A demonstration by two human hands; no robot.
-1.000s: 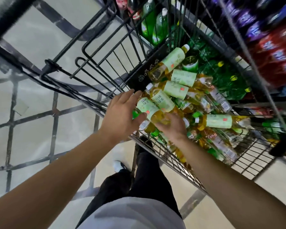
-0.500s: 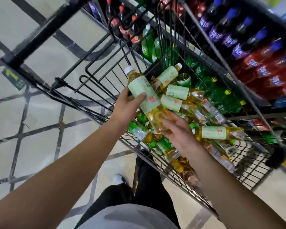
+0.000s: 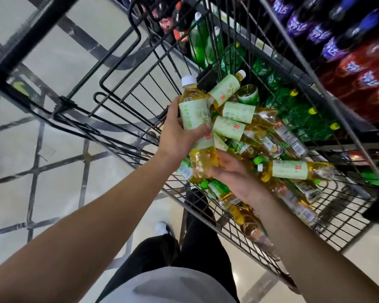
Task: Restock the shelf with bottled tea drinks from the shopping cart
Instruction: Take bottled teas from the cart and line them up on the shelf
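Amber tea in clear plastic: one tea bottle [image 3: 196, 123] is up above the shopping cart [image 3: 127, 99], near upright, white cap toward the far end of the cart, base toward the person, long axis leaning slightly left at the top. The left hand [image 3: 177, 136] grips it around the pale green label, thumb curled across the front. The right hand [image 3: 232, 171] cups the base from below, fingers bent around the bottom. The label shows a small red square and faint print, too blurred to read. Behind it, more tea bottles [image 3: 239, 112] with the same pale green labels lie on their sides in the cart, pointing various ways; one [image 3: 293, 170] lies across with its cap toward the right hand. On the shelf [image 3: 359, 68] at right stand purple- and red-labelled bottles, writing unreadable.
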